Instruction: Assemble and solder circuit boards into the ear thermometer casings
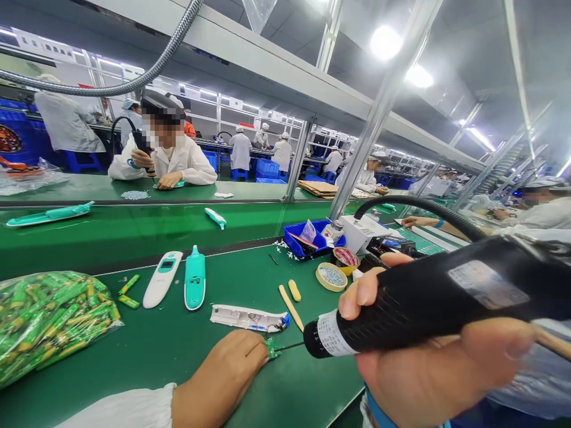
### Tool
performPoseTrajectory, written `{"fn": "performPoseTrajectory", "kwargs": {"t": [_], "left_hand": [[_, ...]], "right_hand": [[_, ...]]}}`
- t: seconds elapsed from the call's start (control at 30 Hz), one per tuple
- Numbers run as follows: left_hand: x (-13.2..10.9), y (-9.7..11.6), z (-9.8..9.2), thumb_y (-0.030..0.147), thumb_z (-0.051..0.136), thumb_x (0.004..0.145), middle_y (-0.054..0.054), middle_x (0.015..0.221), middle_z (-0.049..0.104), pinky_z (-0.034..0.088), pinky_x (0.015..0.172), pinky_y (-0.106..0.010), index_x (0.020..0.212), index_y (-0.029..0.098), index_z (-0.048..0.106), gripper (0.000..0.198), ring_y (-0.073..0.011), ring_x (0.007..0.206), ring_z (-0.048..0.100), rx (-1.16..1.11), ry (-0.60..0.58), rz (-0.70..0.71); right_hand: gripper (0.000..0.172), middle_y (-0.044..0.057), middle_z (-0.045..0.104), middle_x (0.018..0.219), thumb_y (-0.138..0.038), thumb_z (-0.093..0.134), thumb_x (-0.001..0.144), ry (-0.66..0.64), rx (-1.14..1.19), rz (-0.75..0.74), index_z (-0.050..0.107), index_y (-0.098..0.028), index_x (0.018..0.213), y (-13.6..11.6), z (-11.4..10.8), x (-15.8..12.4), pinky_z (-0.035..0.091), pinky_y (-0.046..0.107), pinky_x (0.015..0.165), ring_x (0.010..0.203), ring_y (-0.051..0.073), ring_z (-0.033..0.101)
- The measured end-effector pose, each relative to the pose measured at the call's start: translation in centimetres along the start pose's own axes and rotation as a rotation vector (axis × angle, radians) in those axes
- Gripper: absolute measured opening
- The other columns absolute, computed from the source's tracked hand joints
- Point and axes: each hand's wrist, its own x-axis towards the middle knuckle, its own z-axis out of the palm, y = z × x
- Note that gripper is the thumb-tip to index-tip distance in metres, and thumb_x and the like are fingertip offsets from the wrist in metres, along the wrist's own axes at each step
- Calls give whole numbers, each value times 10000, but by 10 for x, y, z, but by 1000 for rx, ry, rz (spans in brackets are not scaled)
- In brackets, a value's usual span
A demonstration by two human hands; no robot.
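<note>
The left hand [218, 377] has its fingers closed at a small green circuit board [270, 349], which sits at their tips; the hold is partly hidden. The right hand [428, 380] has its fingers clamped around a black soldering tool [423, 303], whose thin tip reaches the board. The board is judged light, stiff and fragile; hold it by its edges. An opened white device housing [247, 318] lies just beyond the left fingers on the table [312, 380]. Solder joints are too small to make out.

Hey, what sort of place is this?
Likely an electronics factory assembly line: a green workbench lined with white-coated workers, a small circuit board, and part-built digital thermometers.
</note>
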Motion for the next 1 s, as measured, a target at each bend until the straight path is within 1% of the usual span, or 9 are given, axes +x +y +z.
{"fn": "performPoseTrajectory", "kwargs": {"t": [0.13, 0.3, 0.5, 0.6, 0.7, 0.8, 0.9, 1.0], "left_hand": [[1, -3, 3, 150, 288, 919, -77, 922, 631, 512, 753, -338, 890, 155, 555, 269, -198, 833, 596, 18, 12, 27], [2, -3, 5, 123, 299, 907, -87, 940, 641, 530, 748, -361, 864, 148, 565, 270, -213, 845, 612, 31, 20, 37], [1, -1, 4, 74, 384, 872, -69, 925, 651, 541, 747, -361, 878, 150, 567, 198, -202, 813, 627, 50, -12, 29], [1, 0, 4, 63, 437, 850, -74, 935, 660, 539, 767, -358, 896, 146, 568, 161, -204, 833, 633, 81, 5, 36], [1, 0, 5, 62, 441, 847, -82, 956, 667, 542, 770, -341, 907, 146, 572, 166, -202, 842, 641, 117, 23, 54], [0, -1, 6, 55, 398, 860, -81, 976, 670, 539, 786, -330, 931, 150, 568, 207, -196, 863, 644, 160, 35, 64], [-2, -3, 11, 60, 348, 878, -81, 997, 668, 528, 810, -321, 973, 148, 553, 242, -191, 896, 640, 201, 66, 94], [-3, -3, 15, 86, 346, 889, -73, 981, 669, 524, 810, -308, 974, 152, 546, 227, -182, 889, 639, 185, 87, 91]], "right_hand": [[556, -10, 547, 506, -715, 562, 636, -7, -39, -21, 593, -197, 835, -2, 3, -1, 373, 239, 349, 383, 158, 486], [538, -10, 549, 530, -688, 561, 646, -20, -48, -8, 581, -192, 853, 2, 2, -3, 384, 244, 372, 402, 158, 494], [542, -5, 552, 538, -691, 534, 679, -54, -58, -30, 581, -190, 878, 2, 1, -5, 381, 246, 367, 408, 161, 499], [543, -8, 553, 536, -691, 554, 671, -63, -47, -28, 583, -192, 884, 2, 3, -4, 380, 239, 358, 408, 159, 503], [551, -6, 550, 532, -701, 534, 680, -71, -59, -6, 591, -187, 866, 4, 6, -3, 389, 231, 378, 423, 149, 502], [548, -13, 548, 550, -707, 521, 695, -119, -48, 47, 570, -193, 878, 10, 11, -1, 398, 231, 400, 434, 139, 494], [528, -21, 540, 569, -694, 533, 697, -185, -30, 100, 534, -203, 892, 17, 15, 0, 376, 232, 385, 425, 136, 487], [522, -23, 532, 574, -700, 501, 723, -248, -30, 100, 539, -206, 887, 22, 17, 2, 365, 239, 391, 432, 136, 484]]}}
